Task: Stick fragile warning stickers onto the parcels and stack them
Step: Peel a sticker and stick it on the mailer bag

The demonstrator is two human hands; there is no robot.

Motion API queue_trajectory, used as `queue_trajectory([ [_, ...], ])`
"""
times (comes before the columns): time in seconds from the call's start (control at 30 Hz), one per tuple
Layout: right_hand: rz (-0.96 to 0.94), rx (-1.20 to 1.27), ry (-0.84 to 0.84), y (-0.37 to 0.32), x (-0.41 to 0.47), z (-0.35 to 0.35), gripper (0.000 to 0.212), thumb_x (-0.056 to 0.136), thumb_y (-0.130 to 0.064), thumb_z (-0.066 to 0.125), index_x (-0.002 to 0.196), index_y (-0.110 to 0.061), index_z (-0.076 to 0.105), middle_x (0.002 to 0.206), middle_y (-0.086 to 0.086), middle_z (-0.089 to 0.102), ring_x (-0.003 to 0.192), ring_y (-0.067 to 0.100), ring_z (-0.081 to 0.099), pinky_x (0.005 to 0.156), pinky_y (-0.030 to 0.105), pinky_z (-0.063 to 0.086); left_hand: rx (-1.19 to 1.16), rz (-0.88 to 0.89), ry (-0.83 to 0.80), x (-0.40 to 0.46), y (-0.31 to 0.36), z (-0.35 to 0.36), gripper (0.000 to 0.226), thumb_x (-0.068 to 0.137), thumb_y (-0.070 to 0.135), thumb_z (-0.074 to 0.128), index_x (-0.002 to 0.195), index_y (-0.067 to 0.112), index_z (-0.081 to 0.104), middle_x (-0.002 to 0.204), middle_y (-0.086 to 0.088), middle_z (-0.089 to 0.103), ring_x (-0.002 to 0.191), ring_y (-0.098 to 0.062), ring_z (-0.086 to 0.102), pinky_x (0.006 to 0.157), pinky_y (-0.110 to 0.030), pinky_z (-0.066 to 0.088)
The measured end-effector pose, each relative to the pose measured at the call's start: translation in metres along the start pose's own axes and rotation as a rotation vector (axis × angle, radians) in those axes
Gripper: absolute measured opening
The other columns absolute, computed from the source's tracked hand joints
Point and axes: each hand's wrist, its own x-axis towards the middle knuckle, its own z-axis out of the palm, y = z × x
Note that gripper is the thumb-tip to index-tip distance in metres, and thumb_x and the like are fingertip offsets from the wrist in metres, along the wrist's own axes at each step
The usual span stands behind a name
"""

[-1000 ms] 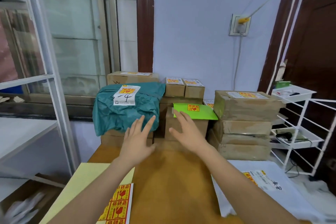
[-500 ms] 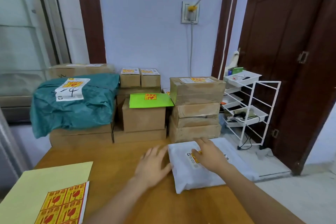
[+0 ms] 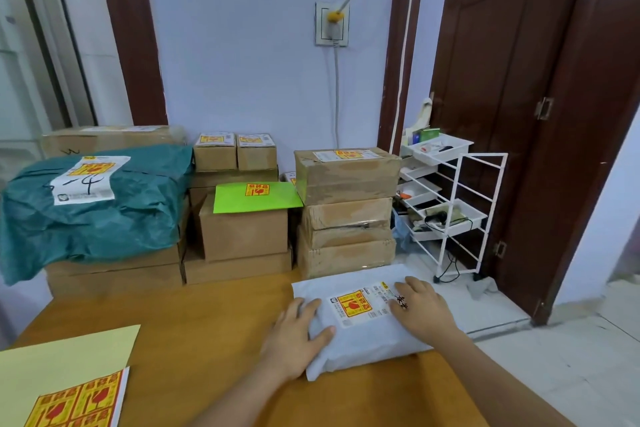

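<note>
A white soft parcel [image 3: 360,340] lies at the right end of the wooden table [image 3: 194,329], with a yellow-red fragile sticker [image 3: 355,303] on its label. My left hand [image 3: 298,334] grips the parcel's left edge, thumb on top. My right hand [image 3: 420,308] rests flat on the parcel's right part, fingers over the label. A sheet of fragile stickers [image 3: 72,402] lies at the table's near left corner on a pale yellow sheet [image 3: 69,354].
Stickered parcels are stacked along the table's back: a teal bag [image 3: 93,215] on boxes at left, a green envelope [image 3: 256,196] on boxes in the middle, a stack of three cardboard boxes [image 3: 346,211] at right. A white wire rack [image 3: 450,204] stands beside a brown door.
The view swung right from the stacks to the white parcel. Both hands left the stacked boxes; the left hand now grips the parcel's left edge and the right hand lies on its right side.
</note>
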Motion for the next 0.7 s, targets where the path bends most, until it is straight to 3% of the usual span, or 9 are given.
queue_trajectory([
  [0.2, 0.068, 0.089, 0.003, -0.002, -0.003, 0.009, 0.052, 0.097, -0.047, 0.035, 0.145, -0.029, 0.030, 0.157, -0.002, 0.018, 0.138, 0.023, 0.026, 0.108, 0.037, 0.031, -0.056, -0.023, 0.019, -0.002, -0.002, 0.000, 0.063, 0.089, 0.065, 0.039, 0.146, 0.041, 0.022, 0.136, 0.008, 0.033, 0.129, -0.011, 0.029, 0.100, -0.028, 0.037],
  [0.37, 0.143, 0.063, -0.052, -0.005, -0.006, 0.008, 0.055, 0.097, -0.051, 0.030, 0.149, -0.034, 0.020, 0.158, 0.006, 0.011, 0.136, 0.031, 0.028, 0.109, 0.040, 0.029, -0.095, -0.018, -0.014, -0.003, 0.001, -0.003, 0.065, 0.091, 0.061, 0.040, 0.148, 0.038, 0.020, 0.142, 0.010, 0.038, 0.132, -0.013, 0.026, 0.105, -0.032, 0.033],
  [0.53, 0.142, 0.049, -0.041, -0.015, -0.009, 0.005, 0.056, 0.096, -0.049, 0.033, 0.146, -0.028, 0.024, 0.145, 0.008, 0.032, 0.125, 0.029, 0.038, 0.100, 0.038, 0.035, -0.160, -0.016, -0.034, -0.003, 0.007, -0.002, 0.066, 0.095, 0.054, 0.039, 0.151, 0.027, 0.014, 0.151, 0.003, 0.031, 0.138, -0.017, 0.024, 0.109, -0.031, 0.027],
  [0.7, 0.126, 0.113, -0.039, -0.023, -0.012, 0.003, 0.056, 0.095, -0.049, 0.039, 0.143, -0.023, 0.029, 0.139, 0.008, 0.037, 0.123, 0.027, 0.039, 0.098, 0.037, 0.039, -0.323, -0.065, -0.010, -0.002, 0.004, 0.000, 0.064, 0.094, 0.053, 0.043, 0.148, 0.026, 0.021, 0.145, 0.000, 0.037, 0.132, -0.016, 0.034, 0.106, -0.028, 0.032],
])
